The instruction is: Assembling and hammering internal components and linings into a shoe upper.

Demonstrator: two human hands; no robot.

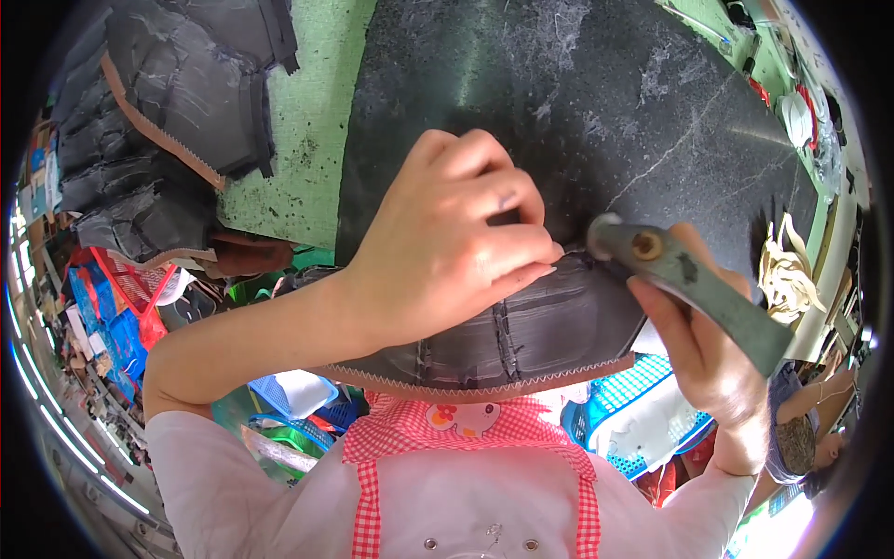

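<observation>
My right hand (712,363) is wrapped round a hammer (694,279). Its round face sits low over the upper edge of a dark grey leather-like piece (559,317), close to my left fingertips; I cannot tell whether it touches. My left hand (466,233) is closed, with curled fingers pinching or pressing that same upper edge. Crossways seams run over the piece, and a brown zigzag-cut strip (484,385) borders its near edge, which hangs toward my apron. Both hands work at the near side of a black slab (447,74).
Stacked dark pieces (186,84) lie on the green table (293,140) at the left. A red basket (140,289) stands below them. Blue and white baskets (643,410) are near my lap. At the right edge are a bundle of pale strips (792,265) and another person (810,419).
</observation>
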